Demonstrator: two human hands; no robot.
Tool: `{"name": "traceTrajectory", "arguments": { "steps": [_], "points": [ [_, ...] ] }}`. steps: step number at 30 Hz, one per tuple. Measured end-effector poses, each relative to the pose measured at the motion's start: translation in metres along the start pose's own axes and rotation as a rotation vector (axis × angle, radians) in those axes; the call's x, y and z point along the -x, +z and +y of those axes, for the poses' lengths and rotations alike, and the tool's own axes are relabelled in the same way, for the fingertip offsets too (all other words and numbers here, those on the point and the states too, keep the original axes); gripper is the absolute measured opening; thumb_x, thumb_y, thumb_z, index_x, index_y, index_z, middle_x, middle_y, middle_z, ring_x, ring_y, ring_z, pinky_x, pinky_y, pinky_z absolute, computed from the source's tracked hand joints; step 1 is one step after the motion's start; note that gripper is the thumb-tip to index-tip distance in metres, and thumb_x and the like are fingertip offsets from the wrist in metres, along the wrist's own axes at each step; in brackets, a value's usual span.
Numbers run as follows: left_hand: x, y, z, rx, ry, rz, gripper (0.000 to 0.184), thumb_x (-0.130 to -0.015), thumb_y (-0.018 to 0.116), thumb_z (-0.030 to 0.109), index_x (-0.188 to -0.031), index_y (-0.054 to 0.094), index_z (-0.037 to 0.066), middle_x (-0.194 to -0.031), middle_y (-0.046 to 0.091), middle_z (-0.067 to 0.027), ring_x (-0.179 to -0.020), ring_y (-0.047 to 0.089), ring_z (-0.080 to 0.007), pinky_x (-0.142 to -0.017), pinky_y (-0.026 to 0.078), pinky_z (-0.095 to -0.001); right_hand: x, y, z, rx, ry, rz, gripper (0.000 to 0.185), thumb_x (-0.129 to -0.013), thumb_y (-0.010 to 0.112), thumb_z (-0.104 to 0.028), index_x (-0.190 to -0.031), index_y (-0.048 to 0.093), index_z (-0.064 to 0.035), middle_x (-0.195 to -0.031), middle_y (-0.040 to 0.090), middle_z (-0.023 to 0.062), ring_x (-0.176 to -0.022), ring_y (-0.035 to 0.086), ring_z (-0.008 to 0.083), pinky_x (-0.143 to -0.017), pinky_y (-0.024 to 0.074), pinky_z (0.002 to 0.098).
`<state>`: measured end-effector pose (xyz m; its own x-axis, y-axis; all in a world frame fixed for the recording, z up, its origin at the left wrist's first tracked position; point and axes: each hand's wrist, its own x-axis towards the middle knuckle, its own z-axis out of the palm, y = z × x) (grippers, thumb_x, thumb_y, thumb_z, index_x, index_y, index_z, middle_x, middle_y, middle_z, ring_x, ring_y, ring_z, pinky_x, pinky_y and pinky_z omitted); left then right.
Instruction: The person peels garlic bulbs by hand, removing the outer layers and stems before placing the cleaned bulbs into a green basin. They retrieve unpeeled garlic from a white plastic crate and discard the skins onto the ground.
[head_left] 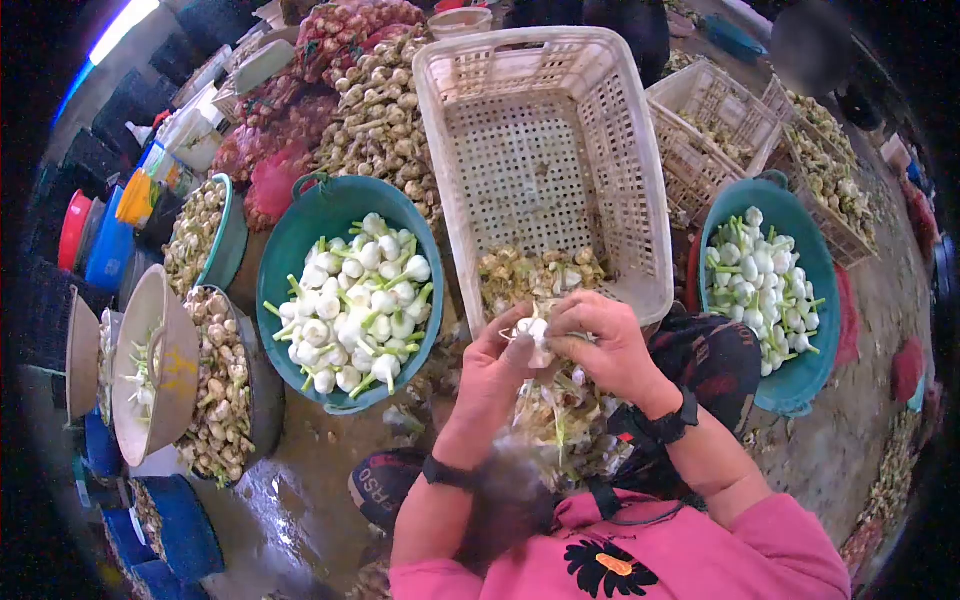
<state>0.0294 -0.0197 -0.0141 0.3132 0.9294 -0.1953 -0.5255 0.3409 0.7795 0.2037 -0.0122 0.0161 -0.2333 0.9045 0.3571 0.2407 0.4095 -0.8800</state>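
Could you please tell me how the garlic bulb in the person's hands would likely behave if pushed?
The garlic bulb looks rounded, so it would probably roll. Small enough for the left hand and right hand to pinch, it is probably light.

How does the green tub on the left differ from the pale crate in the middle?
The green tub is rounded, while the pale crate is roughly rectangular. The tub's wall looks solid; the crate's sides and floor are full of holes. The tub holds many clean white bulbs with green stems, whereas the crate holds brownish, papery garlic material at its near end. Both are open-topped.
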Motion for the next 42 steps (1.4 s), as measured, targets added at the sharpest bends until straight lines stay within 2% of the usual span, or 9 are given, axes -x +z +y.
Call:
{"name": "traceTrajectory", "arguments": {
  "steps": [5, 8, 11, 15, 23, 26, 30, 37, 42],
  "points": [
    [-0.011, -0.023, 0.013, 0.302, 0.022, 0.172, 0.038, -0.093, 0.047, 0.035, -0.114, 0.055, 0.004, -0.094, 0.063, -0.0096, -0.084, 0.062, -0.0169, -0.068, 0.053, -0.0322, 0.041, -0.003, -0.020, -0.303, 0.281, -0.288, 0.011, -0.075, 0.065, -0.009, -0.073, 0.058, -0.0013, -0.076, 0.059, 0.0126, -0.069, 0.057, 0.0265, -0.063, 0.0447, 0.0337],
    [-0.001, -0.002, 0.020, 0.210, -0.024, 0.189, 0.036, -0.094, 0.044, 0.034, -0.112, 0.055, 0.005, -0.092, 0.063, -0.0090, -0.079, 0.061, -0.0174, -0.065, 0.051, -0.0313, 0.046, 0.001, -0.006, 0.148, 0.493, -0.522, 0.015, -0.075, 0.066, -0.011, -0.070, 0.057, -0.0004, -0.075, 0.058, 0.0123, -0.066, 0.055, 0.0252, -0.061, 0.0439, 0.0330],
    [-0.004, -0.007, -0.001, 0.101, 0.077, 0.114, 0.033, -0.093, 0.045, 0.028, -0.117, 0.051, 0.006, -0.099, 0.061, -0.0076, -0.081, 0.060, -0.0188, -0.067, 0.051, -0.0320, 0.037, 0.001, -0.003, 0.096, 0.263, -0.176, 0.018, -0.075, 0.067, -0.012, -0.069, 0.057, 0.0014, -0.076, 0.060, 0.0112, -0.066, 0.056, 0.0219, -0.060, 0.0440, 0.0329],
    [-0.003, 0.001, 0.011, 0.145, 0.050, 0.133, 0.032, -0.093, 0.047, 0.021, -0.121, 0.047, 0.006, -0.101, 0.060, -0.0065, -0.087, 0.060, -0.0183, -0.070, 0.052, -0.0324, 0.011, 0.007, -0.028, -0.269, 0.464, 0.183, 0.011, -0.078, 0.064, -0.006, -0.085, 0.066, 0.0027, -0.082, 0.064, 0.0078, -0.072, 0.059, 0.0137, -0.067, 0.0464, 0.0248],
    [0.003, 0.008, 0.010, -0.024, 0.123, 0.148, 0.032, -0.092, 0.051, 0.016, -0.121, 0.047, 0.003, -0.104, 0.059, -0.0090, -0.084, 0.060, -0.0178, -0.066, 0.051, -0.0313, 0.003, 0.018, -0.020, 0.286, 0.158, 0.021, 0.016, -0.079, 0.059, -0.013, -0.085, 0.065, 0.0006, -0.079, 0.063, 0.0194, -0.069, 0.061, 0.0327, -0.061, 0.0469, 0.0377],
    [0.004, 0.006, 0.015, 0.081, 0.098, 0.076, 0.031, -0.092, 0.049, 0.018, -0.118, 0.048, 0.003, -0.103, 0.059, -0.0083, -0.083, 0.060, -0.0174, -0.065, 0.052, -0.0313, 0.002, 0.027, 0.000, 0.275, 0.233, 0.089, 0.016, -0.079, 0.059, -0.013, -0.082, 0.063, 0.0017, -0.073, 0.062, 0.0158, -0.063, 0.060, 0.0245, -0.057, 0.0457, 0.0350],
    [0.007, 0.001, 0.028, 0.172, 0.154, 0.039, 0.029, -0.092, 0.046, 0.021, -0.114, 0.052, 0.002, -0.101, 0.060, -0.0064, -0.085, 0.061, -0.0164, -0.068, 0.053, -0.0313, 0.009, 0.029, 0.025, -0.441, 0.645, 0.305, 0.021, -0.085, 0.058, -0.016, -0.085, 0.063, 0.0042, -0.071, 0.060, 0.0031, -0.065, 0.052, 0.0077, -0.057, 0.0434, 0.0262],
    [0.016, -0.003, 0.018, -0.383, 0.250, 0.157, 0.030, -0.092, 0.051, 0.018, -0.117, 0.050, 0.000, -0.102, 0.058, -0.0045, -0.090, 0.056, -0.0123, -0.078, 0.048, -0.0264, 0.012, 0.031, -0.013, 0.025, 0.277, -0.076, 0.020, -0.090, 0.055, -0.012, -0.091, 0.066, 0.0041, -0.076, 0.063, -0.0005, -0.063, 0.054, 0.0075, -0.056, 0.0446, 0.0237],
    [0.026, -0.018, 0.021, -0.666, 0.301, 0.072, 0.034, -0.092, 0.053, 0.021, -0.117, 0.050, -0.001, -0.103, 0.058, -0.0053, -0.090, 0.055, -0.0114, -0.077, 0.046, -0.0246, 0.021, 0.030, -0.012, -0.285, 0.516, -0.168, 0.012, -0.079, 0.060, -0.006, -0.085, 0.066, 0.0024, -0.063, 0.061, 0.0070, -0.058, 0.053, 0.0073, -0.053, 0.0429, 0.0243]
  ]
}}
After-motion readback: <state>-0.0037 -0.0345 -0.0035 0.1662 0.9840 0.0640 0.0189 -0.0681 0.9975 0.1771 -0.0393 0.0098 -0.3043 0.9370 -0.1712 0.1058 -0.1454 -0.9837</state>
